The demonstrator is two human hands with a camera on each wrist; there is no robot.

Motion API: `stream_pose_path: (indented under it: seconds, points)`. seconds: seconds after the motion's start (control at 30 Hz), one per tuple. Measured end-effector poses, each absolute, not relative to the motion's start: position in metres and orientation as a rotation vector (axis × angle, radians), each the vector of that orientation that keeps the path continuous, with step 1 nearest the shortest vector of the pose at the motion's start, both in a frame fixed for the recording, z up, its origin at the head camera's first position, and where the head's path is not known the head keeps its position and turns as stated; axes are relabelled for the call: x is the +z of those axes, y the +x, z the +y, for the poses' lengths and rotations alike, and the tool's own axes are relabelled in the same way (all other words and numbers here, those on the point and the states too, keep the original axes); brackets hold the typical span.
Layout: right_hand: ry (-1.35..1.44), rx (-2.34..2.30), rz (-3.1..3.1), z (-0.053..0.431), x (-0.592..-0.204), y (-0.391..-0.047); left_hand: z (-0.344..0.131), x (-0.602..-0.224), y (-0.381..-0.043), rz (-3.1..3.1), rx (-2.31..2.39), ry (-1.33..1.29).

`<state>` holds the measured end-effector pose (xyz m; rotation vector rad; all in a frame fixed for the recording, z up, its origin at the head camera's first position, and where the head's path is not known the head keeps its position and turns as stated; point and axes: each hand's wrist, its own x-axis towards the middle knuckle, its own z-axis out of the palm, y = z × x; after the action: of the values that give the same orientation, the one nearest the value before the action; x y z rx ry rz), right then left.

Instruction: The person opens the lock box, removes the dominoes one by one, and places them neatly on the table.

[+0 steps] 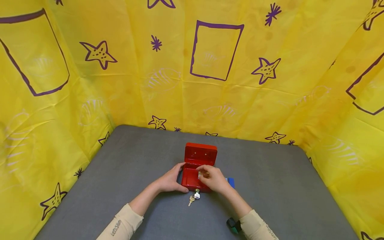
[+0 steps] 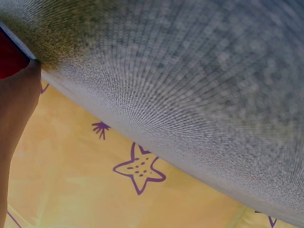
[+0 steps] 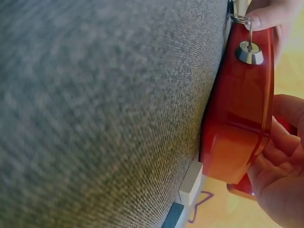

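Grey table [image 1: 135,156] with an open red box [image 1: 190,175] and a blue object [image 1: 231,182] alongside.

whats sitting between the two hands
The open red box: the left hand is at its left side, the right hand over its right part. The head view shows this.

The cash box [image 1: 189,178] stands on the worktop [image 1: 135,156], roughly midway between left and right edges, its lid [image 1: 200,153] raised at the back. One key [image 1: 197,195] sits in the front lock [image 3: 250,54]; a second key [image 1: 191,200] is just before it, leftward. The left hand [image 1: 171,180] grips the box's left end; the right hand [image 1: 214,179] is over its right half. A partly hidden item [image 1: 231,182] lies just right of the box.
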<state>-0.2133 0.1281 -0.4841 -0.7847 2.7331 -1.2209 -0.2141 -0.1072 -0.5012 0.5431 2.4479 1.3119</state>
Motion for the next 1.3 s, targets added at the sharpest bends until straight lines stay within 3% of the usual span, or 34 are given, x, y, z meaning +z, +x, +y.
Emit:
stream_pose_path:
  seconds: [1.3]
  points:
    - [-0.922,-1.041,2.723,0.117,-0.484,-0.208,-0.107,-0.502,-0.214,2.462,1.301,0.579]
